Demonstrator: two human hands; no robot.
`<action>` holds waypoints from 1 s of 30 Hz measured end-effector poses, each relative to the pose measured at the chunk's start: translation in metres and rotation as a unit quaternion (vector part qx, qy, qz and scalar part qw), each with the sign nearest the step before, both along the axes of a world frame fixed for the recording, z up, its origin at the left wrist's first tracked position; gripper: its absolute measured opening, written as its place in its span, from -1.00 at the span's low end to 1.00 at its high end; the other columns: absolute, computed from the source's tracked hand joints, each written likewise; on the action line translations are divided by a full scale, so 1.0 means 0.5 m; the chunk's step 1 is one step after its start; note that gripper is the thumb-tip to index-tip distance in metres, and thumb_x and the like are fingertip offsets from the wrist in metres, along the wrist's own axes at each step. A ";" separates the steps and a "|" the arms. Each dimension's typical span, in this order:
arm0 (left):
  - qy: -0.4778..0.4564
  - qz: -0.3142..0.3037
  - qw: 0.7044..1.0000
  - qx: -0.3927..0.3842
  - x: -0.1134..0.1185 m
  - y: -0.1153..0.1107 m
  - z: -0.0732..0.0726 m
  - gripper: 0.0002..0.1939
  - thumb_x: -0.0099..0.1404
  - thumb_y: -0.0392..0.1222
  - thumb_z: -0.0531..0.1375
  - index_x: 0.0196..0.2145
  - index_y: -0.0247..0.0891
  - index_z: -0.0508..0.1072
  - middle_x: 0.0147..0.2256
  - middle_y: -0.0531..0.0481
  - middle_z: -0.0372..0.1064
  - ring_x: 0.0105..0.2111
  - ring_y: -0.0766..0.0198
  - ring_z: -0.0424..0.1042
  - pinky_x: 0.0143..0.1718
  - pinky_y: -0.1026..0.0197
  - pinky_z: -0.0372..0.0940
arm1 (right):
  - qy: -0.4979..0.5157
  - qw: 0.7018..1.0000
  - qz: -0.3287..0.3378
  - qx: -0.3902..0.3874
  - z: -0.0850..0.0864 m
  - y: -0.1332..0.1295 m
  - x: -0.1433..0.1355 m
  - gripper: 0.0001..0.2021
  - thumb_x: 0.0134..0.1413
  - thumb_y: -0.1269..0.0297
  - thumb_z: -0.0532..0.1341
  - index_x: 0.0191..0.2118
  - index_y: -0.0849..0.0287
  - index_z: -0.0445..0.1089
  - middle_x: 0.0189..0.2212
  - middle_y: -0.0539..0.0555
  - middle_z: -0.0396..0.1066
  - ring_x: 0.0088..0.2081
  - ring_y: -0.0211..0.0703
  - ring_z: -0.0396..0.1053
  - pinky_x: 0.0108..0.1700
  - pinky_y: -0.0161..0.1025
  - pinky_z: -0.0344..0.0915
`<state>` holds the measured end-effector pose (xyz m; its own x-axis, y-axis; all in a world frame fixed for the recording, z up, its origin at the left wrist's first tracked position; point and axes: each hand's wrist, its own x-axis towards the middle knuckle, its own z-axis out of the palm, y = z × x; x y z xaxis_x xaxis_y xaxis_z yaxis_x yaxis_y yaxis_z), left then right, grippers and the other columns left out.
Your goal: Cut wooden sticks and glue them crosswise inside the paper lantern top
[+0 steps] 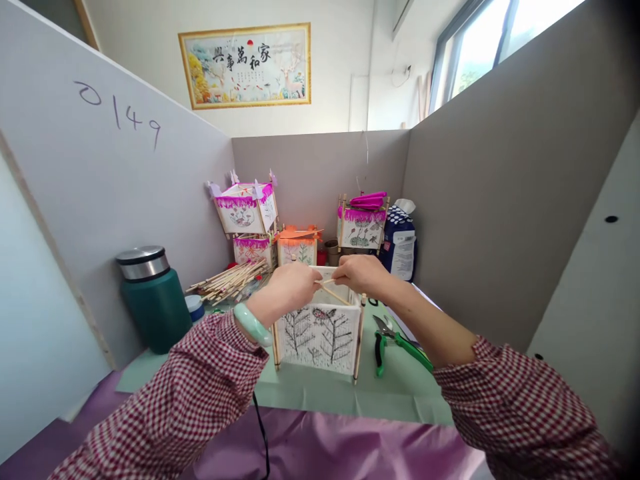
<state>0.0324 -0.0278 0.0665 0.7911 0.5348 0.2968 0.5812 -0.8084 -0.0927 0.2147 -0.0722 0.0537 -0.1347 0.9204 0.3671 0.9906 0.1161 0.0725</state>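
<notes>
A square paper lantern [320, 339] with dark plant drawings and thin wooden corner posts stands upright on the table in front of me. Over its open top, my left hand [294, 287] is closed, its fingertips pinching the thin wooden sticks [336, 294] that lie across the frame. My right hand [364, 272] pinches close beside it, its fingertips a short gap from the left ones. A pale thin piece spans that gap; whether it is stick or string I cannot tell. The lantern's far side is mostly behind my hands.
Green-handled pruning shears [387, 341] lie right of the lantern. A bundle of sticks [233, 283] and a green flask [154, 300] stand left. Behind are pink-fringed lanterns [245, 215], an orange-topped lantern [297, 250], another pink-fringed lantern [361, 230] and a blue tissue pack [400, 243].
</notes>
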 end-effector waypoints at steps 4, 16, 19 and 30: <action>0.002 -0.017 1.000 -0.001 0.010 0.018 -0.020 -0.66 0.28 -0.22 0.03 -0.12 -0.09 0.55 -0.29 -0.16 0.52 -0.29 0.03 0.47 -0.32 0.13 0.28 | 0.068 0.997 0.016 0.021 0.000 0.000 0.016 -0.85 -0.03 0.32 0.25 -0.33 -0.02 0.57 -0.30 0.00 0.46 -0.32 -0.20 0.33 -0.41 -0.30 0.01; -0.033 0.014 0.998 -0.048 0.014 0.010 -0.017 -0.64 0.21 -0.28 0.11 -0.07 -0.10 0.54 -0.19 -0.23 0.51 -0.21 -0.06 0.47 -0.25 0.07 0.32 | 0.378 0.914 -0.114 0.098 -0.066 0.011 0.117 -0.70 0.09 0.24 0.09 -0.15 0.23 0.47 -0.27 0.12 0.53 -0.32 -0.16 0.44 -0.32 -0.28 0.29; -0.024 0.033 0.999 -0.029 0.014 0.003 -0.013 -0.64 0.20 -0.29 0.11 -0.08 -0.09 0.55 -0.23 -0.21 0.52 -0.24 0.01 0.48 -0.27 0.13 0.33 | 0.426 0.895 -0.106 0.080 -0.076 0.015 0.101 -0.67 0.10 0.25 0.08 -0.07 0.22 0.44 -0.15 0.14 0.50 -0.24 -0.15 0.44 -0.33 -0.31 0.30; 0.001 0.072 0.997 -0.021 0.024 -0.001 -0.001 -0.58 0.15 -0.36 0.11 -0.07 -0.10 0.55 -0.19 -0.25 0.50 -0.19 -0.08 0.48 -0.24 0.03 0.33 | 0.524 0.850 -0.058 0.017 -0.072 0.014 0.073 -0.66 0.05 0.35 0.14 -0.01 0.16 0.40 0.00 0.15 0.43 -0.13 -0.12 0.42 -0.38 -0.37 0.31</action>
<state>0.0446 -0.0283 0.0659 0.7056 0.6553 0.2697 0.6916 -0.7197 -0.0610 0.2513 -0.0651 0.0175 0.3731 0.8916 0.2567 0.5187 0.0289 -0.8545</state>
